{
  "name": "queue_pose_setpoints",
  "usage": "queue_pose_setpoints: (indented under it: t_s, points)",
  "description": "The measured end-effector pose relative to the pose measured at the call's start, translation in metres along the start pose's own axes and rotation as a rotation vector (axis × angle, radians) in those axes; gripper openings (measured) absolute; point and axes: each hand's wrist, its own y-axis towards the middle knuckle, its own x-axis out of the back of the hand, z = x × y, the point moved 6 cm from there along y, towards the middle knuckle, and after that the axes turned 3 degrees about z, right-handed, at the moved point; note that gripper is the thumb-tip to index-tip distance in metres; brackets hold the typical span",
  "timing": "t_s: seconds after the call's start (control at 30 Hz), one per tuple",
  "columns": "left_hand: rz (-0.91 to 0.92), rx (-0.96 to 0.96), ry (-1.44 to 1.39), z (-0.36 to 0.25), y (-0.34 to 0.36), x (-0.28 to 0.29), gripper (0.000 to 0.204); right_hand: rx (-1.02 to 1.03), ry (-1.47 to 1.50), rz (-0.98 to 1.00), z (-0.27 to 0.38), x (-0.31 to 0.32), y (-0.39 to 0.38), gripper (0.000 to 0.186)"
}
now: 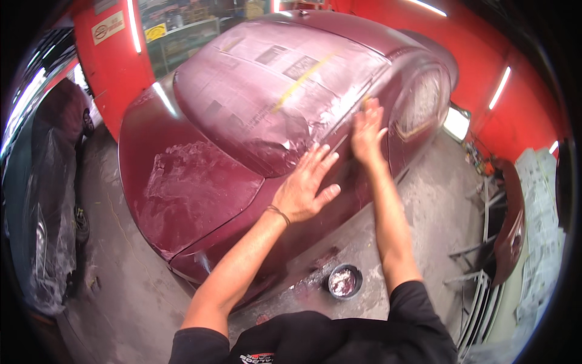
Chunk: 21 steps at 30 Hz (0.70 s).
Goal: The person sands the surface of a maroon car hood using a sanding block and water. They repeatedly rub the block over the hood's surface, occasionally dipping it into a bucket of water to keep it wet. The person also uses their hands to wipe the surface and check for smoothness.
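Maroon car body is filling most of the view, parked on a grey concrete floor inside a red-walled bay. Masking paper is covering the window glass, with a yellow tape strip running across it. Person's left hand is lying flat and open on the panel just below the papered glass, fingers spread, gripping nothing. Right hand is pressing against the body further along, near the paper's edge, fingers together and blurred; whether it is pinching anything is impossible to tell, nothing is showing in it. Thin bracelet is sitting on the left wrist. Small dark round tub with pale contents is resting on the floor below the car, well apart from both hands. Dull whitish patches are spreading over the flat panel and lower glass area, so a good part of the surface looks already worked; the glossy side under the hands looks like what is left. Newspaper-covered parts are leaning at right, and a plastic-wrapped car is standing at left.
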Motion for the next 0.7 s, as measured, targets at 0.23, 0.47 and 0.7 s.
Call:
queue_pose_setpoints:
  t_s: [0.23,0.47,0.7]
  points:
    - [-0.021,0.079,-0.059,0.007,-0.005,0.008,0.083,0.041,0.063,-0.035,0.022,-0.008,-0.006,0.068]
    - [0.071,0.075,0.082,0.0,-0.008,0.003,0.086,0.403,0.006,0.159,0.022,-0.011,-0.09,0.07]
    - [0.08,0.077,0.139,-0.006,0.006,-0.009,0.087,-0.042,0.056,-0.044,-0.07,0.034,0.121,0.065]
